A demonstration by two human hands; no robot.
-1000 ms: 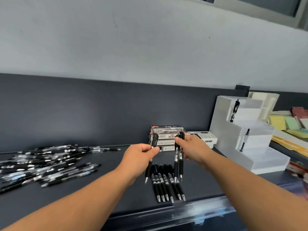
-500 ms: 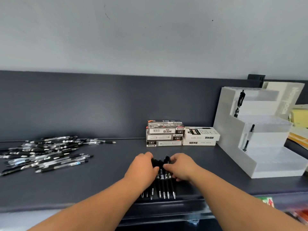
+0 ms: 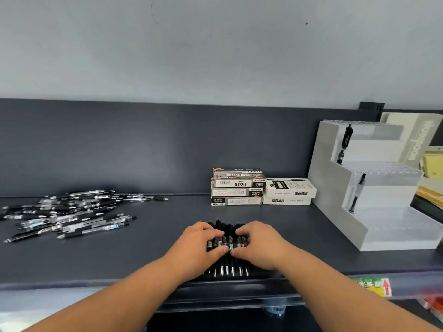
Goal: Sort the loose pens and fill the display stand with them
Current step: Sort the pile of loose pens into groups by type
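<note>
The fingers (image 3: 212, 232) of the left hand (image 3: 197, 248) are bent and closed over the left side of a row of black pens (image 3: 229, 233), thumb tucked in towards the middle; the right hand (image 3: 261, 248) grasps the row's right side the same way, its fingers (image 3: 245, 232) curled on the barrels and its thumb nearly meeting the left one; the row lies flat on the dark shelf (image 3: 143, 255) near its front edge, metal tips towards the person; the top carton of the stack of boxes (image 3: 237, 186) behind reads "HQ35", printed upside down from here; other print there is too small to read; both forearms reach in from below, palms down, wrists level; the loose pens (image 3: 64, 212) lie heaped far left; the white stepped display stand (image 3: 330, 188) sits far right with two pens upright in it.
</note>
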